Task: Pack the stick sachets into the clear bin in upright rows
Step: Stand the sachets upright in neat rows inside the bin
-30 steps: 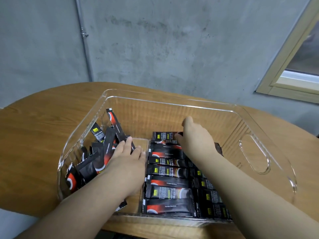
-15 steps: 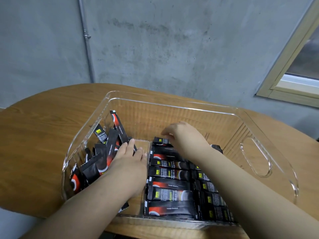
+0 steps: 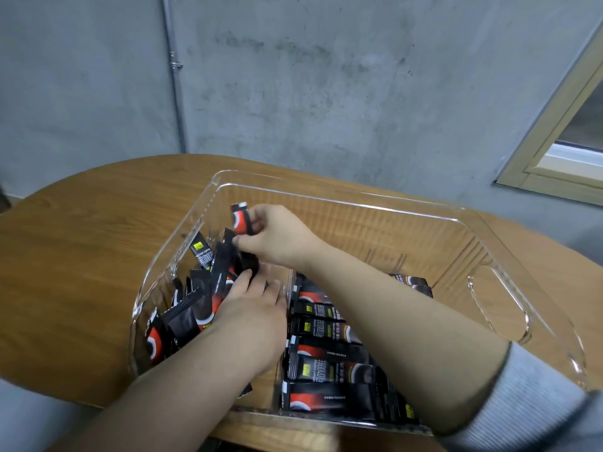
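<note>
The right hand (image 3: 277,238) pinches one black sachet (image 3: 240,218) — lifted above the loose pile (image 3: 202,288). The left hand (image 3: 253,308) rests flat on that pile — fingers spread — inside the clear bin (image 3: 342,194).

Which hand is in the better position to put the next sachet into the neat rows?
Right. The right hand already pinches a sachet above the loose pile; the left hand rests flat on that pile.
</note>
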The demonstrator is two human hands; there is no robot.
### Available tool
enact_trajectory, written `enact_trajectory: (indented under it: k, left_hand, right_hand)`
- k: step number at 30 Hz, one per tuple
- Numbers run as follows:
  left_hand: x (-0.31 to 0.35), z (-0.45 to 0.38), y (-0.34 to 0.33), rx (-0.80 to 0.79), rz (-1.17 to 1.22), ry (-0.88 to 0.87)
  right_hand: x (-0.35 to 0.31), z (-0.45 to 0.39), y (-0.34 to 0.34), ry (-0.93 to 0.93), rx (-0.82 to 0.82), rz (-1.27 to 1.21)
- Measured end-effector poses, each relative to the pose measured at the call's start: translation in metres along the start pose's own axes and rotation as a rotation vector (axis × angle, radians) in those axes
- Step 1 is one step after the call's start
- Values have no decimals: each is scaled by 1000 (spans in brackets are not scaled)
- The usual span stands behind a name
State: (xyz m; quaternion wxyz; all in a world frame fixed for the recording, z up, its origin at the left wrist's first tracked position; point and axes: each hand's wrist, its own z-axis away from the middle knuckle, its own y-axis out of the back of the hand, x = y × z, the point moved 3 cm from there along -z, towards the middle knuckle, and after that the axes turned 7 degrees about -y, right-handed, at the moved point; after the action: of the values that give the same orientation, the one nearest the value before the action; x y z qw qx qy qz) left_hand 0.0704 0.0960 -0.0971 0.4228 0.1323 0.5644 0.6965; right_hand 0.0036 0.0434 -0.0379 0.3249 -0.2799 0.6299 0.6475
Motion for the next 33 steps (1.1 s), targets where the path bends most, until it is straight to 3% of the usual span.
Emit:
enact_trajectory:
  k: [4, 11, 17, 24, 33]
  left_hand:
    - [-1, 2, -2, 8, 4, -11]
    - [0, 5, 1, -11, 28, -3]
    - [0, 6, 2, -16, 24, -12]
    - [-1, 5, 0, -8, 26, -9]
    - [-1, 5, 1, -12, 16, -7]
  right_hand:
    - [9, 15, 31, -8, 180, -120]
    - [42, 45, 69, -68, 187, -439]
    - [59, 64, 78, -166, 260, -72]
    - [83, 68, 75, -378, 309, -327]
    - [90, 67, 63, -410, 268, 169]
